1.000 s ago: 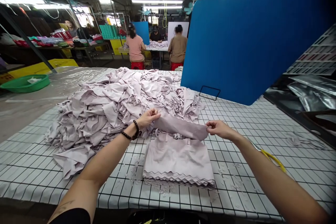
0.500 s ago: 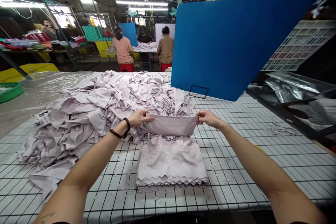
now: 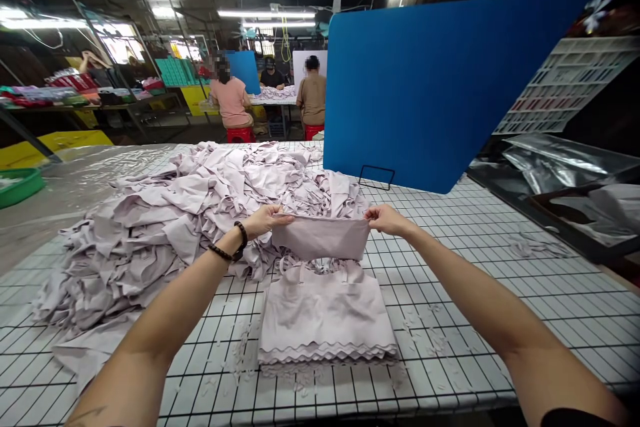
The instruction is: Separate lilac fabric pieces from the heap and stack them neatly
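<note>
Between my two hands a pale lilac fabric piece [image 3: 320, 239] is stretched out flat, its top edge nearly level. My left hand [image 3: 266, 221] pinches its upper left corner, and dark bead bracelets circle that wrist. The upper right corner is pinched in my right hand [image 3: 389, 220]. Just below the held piece lies a neat stack of lilac strapped garments [image 3: 327, 313], with scalloped hems toward me and thin straps at the far end. Behind my left hand spreads a large loose heap of the same lilac fabric [image 3: 165, 213].
A blue board [image 3: 430, 93] stands on a black wire stand [image 3: 376, 177] at the table's far right. Small scraps [image 3: 430, 330] litter the grid-patterned table [image 3: 465, 373]. At left is a green basket [image 3: 20, 187]; at right, a dark box [image 3: 590, 213]. Several people sit at tables behind.
The held fabric and both hands have shifted slightly left, and the piece stays stretched between them. The camera view has moved a little.
</note>
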Motion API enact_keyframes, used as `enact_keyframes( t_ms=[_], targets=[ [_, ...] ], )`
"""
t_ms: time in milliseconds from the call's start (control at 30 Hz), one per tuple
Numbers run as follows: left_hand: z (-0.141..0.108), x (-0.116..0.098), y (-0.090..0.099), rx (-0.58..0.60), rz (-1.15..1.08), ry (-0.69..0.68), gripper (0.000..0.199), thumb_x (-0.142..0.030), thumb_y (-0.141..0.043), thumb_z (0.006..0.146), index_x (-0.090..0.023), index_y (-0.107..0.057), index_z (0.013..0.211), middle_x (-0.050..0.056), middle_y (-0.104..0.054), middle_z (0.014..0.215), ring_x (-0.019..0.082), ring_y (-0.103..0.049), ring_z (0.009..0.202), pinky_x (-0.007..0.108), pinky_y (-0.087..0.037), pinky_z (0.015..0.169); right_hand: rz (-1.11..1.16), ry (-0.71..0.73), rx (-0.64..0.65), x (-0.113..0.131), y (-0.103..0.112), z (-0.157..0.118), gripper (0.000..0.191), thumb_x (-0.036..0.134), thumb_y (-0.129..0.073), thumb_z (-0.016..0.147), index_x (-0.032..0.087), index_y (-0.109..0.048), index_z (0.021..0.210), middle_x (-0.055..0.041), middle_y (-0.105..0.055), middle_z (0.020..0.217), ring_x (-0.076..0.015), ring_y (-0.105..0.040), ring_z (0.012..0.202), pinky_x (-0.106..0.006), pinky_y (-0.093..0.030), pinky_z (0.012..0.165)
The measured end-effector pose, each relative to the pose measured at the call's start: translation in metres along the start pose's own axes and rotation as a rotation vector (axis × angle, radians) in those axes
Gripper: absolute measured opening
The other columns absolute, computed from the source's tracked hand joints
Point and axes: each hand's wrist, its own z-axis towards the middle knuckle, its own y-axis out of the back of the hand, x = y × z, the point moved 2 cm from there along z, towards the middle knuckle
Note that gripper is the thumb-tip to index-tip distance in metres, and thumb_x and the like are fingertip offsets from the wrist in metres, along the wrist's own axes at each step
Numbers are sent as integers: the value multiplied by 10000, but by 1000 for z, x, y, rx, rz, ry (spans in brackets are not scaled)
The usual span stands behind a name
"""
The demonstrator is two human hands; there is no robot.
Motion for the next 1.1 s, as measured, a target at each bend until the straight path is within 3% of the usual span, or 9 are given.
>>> enact_keyframes(
  t_ms=[167,367,500,633,767,867,967,1100],
  targets=[
    [0,3,4,-22,39,47,438,-441,-788,555,-143,-557,779,-9,-587,697,117,-545,650,185,-388,533,58,-9,13,2,4,10,193,52,-502,548,150,-610,674,-9,-607,615,-99,-541,492,-195,-399,445],
    [2,6,14,89,59,94,385,-419,-780,582,-122,-613,761,2,-601,699,105,-555,636,213,-447,594,-41,-31,-17,9,7,14,105,77,-487,603,161,-551,604,-9,-585,509,-126,-585,519,-177,-351,411],
    [1,10,18,34,-1,126,409,-456,-769,588,-124,-598,755,-1,-611,689,101,-576,627,240,-480,640,-48,-103,7,7,7,18,53,127,-518,639,167,-510,605,-21,-583,495,-133,-579,493,-170,-274,348],
    [5,15,20,-94,-14,111,473,-506,-770,554,-129,-569,756,-1,-615,643,115,-579,574,263,-487,586,16,-193,50,6,4,25,90,156,-559,661,171,-477,626,-38,-600,543,-171,-631,533,-171,-298,345],
    [9,13,24,-227,11,53,491,-521,-768,537,-130,-585,771,-6,-619,636,110,-562,572,245,-467,577,-1,-174,-119,17,6,21,52,170,-556,688,163,-507,674,-56,-621,573,-152,-608,483,-176,-237,318],
    [-7,5,26,-283,81,-33,454,-500,-763,562,-129,-630,786,12,-649,703,126,-582,666,247,-472,655,-44,-36,-220,27,7,-4,40,186,-524,719,159,-554,722,-61,-661,659,-120,-577,471,-180,-276,324],
    [-47,3,18,-284,324,-176,369,-479,-674,703,-140,-669,851,44,-678,817,150,-599,753,256,-476,689,-71,70,-166,26,-6,-50,105,197,-480,767,170,-581,777,-48,-668,692,-131,-595,535,-198,-405,400],
    [-116,26,-11,-121,647,-251,188,-360,-590,825,-209,-688,876,17,-677,820,131,-595,739,229,-461,663,-163,174,-44,8,-46,-120,143,173,-440,805,188,-578,770,-38,-656,732,-147,-611,636,-243,-485,528]
  ],
)
